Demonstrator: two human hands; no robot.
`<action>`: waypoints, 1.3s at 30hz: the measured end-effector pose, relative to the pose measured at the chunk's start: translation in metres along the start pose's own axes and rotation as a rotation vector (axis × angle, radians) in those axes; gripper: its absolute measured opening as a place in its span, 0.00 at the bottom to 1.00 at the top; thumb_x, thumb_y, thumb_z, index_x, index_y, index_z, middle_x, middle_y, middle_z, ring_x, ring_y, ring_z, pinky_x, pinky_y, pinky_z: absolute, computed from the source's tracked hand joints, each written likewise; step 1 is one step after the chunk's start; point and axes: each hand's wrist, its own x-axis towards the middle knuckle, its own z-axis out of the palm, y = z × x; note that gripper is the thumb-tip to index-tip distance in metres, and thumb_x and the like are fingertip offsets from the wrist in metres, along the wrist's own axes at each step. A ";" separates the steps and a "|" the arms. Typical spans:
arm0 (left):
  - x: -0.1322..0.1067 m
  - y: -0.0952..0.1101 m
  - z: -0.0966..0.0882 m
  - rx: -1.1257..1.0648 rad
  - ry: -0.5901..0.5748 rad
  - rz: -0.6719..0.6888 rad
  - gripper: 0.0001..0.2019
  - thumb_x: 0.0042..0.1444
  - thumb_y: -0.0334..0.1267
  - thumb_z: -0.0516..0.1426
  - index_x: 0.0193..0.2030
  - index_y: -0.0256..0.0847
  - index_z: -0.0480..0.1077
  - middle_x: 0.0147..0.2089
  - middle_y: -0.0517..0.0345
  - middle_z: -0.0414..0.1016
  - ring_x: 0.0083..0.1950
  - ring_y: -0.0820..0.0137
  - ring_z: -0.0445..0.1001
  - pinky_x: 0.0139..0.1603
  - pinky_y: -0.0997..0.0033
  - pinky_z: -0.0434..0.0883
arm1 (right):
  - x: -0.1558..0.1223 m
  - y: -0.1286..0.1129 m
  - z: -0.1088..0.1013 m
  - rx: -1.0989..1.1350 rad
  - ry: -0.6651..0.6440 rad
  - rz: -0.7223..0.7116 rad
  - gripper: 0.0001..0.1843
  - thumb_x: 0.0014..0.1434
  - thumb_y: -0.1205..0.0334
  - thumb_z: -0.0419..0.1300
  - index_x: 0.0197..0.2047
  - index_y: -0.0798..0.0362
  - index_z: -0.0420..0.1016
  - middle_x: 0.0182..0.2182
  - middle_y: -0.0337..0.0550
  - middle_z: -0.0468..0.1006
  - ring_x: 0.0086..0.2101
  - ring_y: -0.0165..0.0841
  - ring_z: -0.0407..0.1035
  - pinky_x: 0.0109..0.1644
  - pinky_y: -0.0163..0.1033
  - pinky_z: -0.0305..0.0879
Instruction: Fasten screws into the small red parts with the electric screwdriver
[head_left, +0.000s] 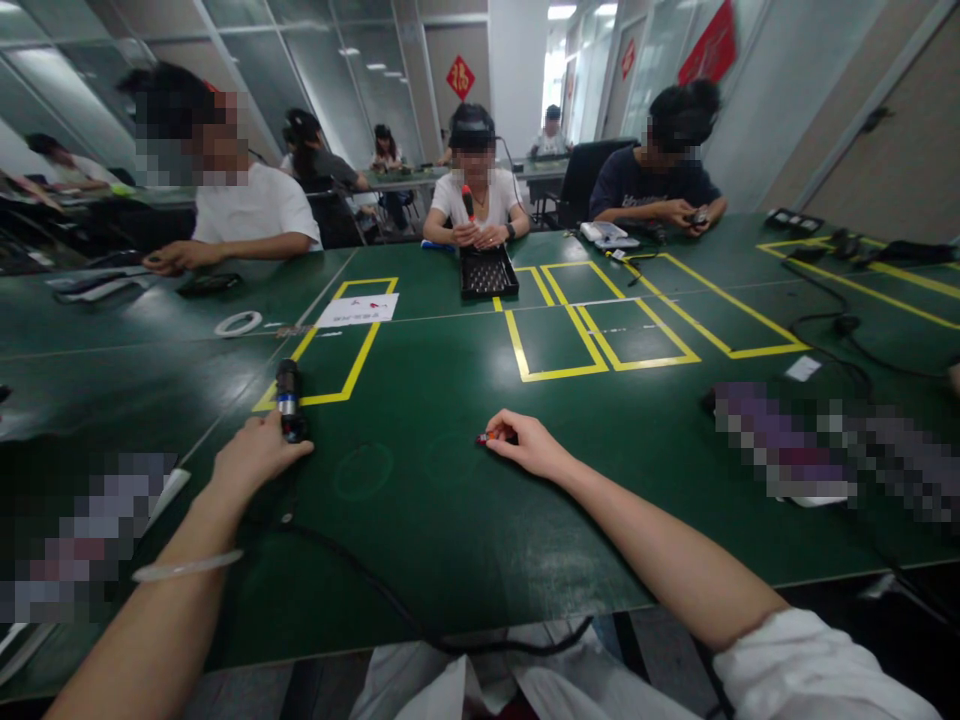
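My left hand is at the near end of a black flashlight with a silver-and-blue band. Its index finger touches the flashlight's left side and the thumb stretches past its near end; the other fingers are mostly hidden. My right hand is closed in a pinch just above the green table. Between its thumb and fingers is a small red-tipped piece, too small to name.
Yellow tape rectangles mark the table. A paper sheet and a white tape roll lie beyond my left hand. Opposite, a person holds a red-and-black screwdriver above a black tray. A black cable crosses near me.
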 end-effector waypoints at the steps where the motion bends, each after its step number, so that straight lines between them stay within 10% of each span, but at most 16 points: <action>1: -0.006 0.013 -0.002 -0.009 0.017 0.029 0.34 0.54 0.57 0.49 0.60 0.32 0.57 0.53 0.36 0.66 0.49 0.51 0.71 0.41 0.62 0.68 | 0.000 0.001 0.000 0.000 -0.001 0.001 0.07 0.58 0.62 0.60 0.39 0.55 0.70 0.29 0.37 0.73 0.29 0.28 0.67 0.35 0.33 0.63; 18: -0.104 0.223 -0.017 -0.076 0.333 0.517 0.33 0.53 0.52 0.55 0.59 0.30 0.59 0.46 0.39 0.69 0.47 0.54 0.70 0.46 0.61 0.65 | 0.002 0.000 -0.005 -0.142 0.163 -0.008 0.04 0.56 0.66 0.59 0.37 0.54 0.70 0.31 0.38 0.72 0.30 0.28 0.66 0.36 0.33 0.62; 39: -0.118 0.243 -0.007 -0.243 0.382 0.615 0.36 0.53 0.48 0.56 0.65 0.35 0.54 0.47 0.41 0.68 0.48 0.54 0.69 0.49 0.57 0.63 | 0.002 0.003 -0.009 -0.216 0.172 -0.007 0.03 0.58 0.65 0.59 0.35 0.54 0.73 0.31 0.40 0.74 0.31 0.30 0.68 0.37 0.34 0.63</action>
